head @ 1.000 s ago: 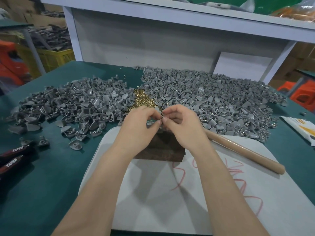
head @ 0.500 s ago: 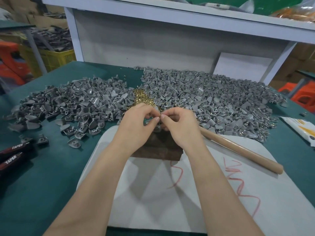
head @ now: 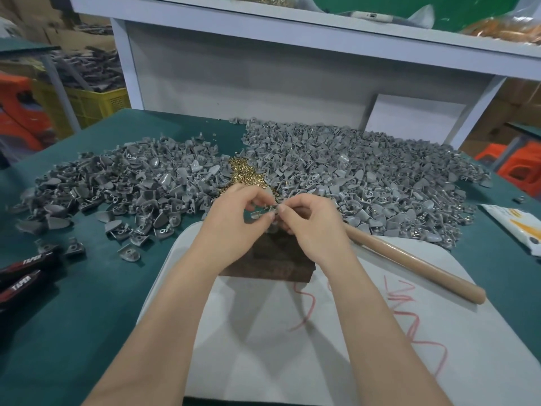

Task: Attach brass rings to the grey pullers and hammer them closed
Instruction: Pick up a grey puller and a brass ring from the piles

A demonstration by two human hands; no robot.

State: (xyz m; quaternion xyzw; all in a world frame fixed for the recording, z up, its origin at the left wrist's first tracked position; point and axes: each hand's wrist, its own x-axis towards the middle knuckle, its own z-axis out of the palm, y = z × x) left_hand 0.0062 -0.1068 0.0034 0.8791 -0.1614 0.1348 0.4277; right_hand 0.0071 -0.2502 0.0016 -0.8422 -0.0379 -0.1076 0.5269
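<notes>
We hold: one grey puller (head: 259,214), pinched by left hand (head: 231,224) and right hand (head: 310,222), above dark block (head: 272,266), near brass rings (head: 246,174).

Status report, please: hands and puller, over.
Left hand and right hand both pinching one small grey plastic puller over dark wooden block. Heap of small brass rings just beyond. Light wooden handle lying untouched at right.

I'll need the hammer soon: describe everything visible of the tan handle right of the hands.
The tan handle is a smooth round rod, seemingly wood, with a rounded near end. It lies flat and slanted on the white board, its far end hidden behind the right hand, beside the grey pullers. No hand holds it; no head shows.
</notes>
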